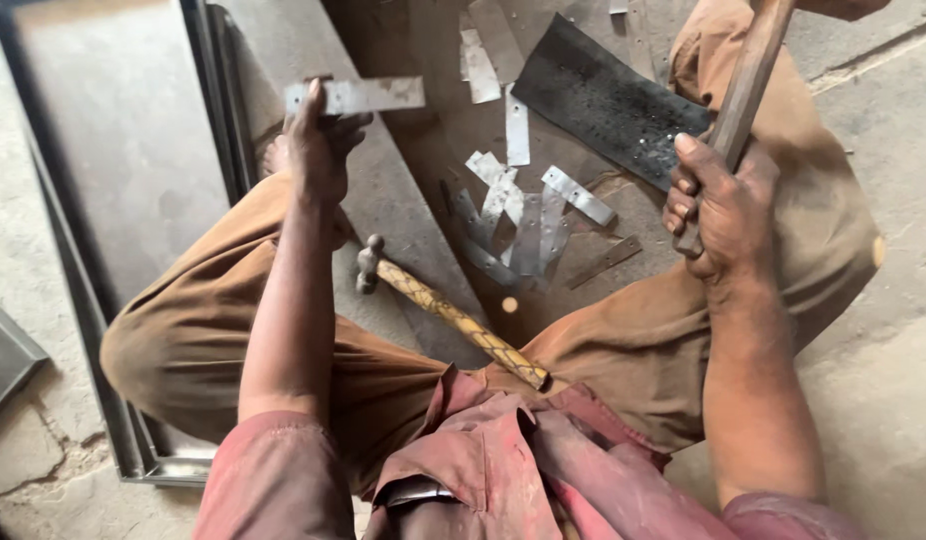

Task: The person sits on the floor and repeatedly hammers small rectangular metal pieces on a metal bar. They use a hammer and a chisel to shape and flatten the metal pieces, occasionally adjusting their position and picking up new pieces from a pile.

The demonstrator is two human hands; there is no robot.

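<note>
My left hand (321, 150) is raised and grips a flat grey metal strip (368, 95) that lies crosswise above the fingers. My right hand (718, 200) is closed around a long wooden handle (748, 75) that runs up out of the top of the view; its head is hidden. Between my bent legs in brown trousers lies a small ball-peen hammer (438, 305) with a yellow patterned handle, its head near my left forearm. Neither hand touches that hammer.
Several cut metal strips (523, 215) are piled on the floor between my legs. A dark rubber-like sheet (603, 95) lies behind them. A large metal tray or frame (113, 170) rests at the left on the concrete floor.
</note>
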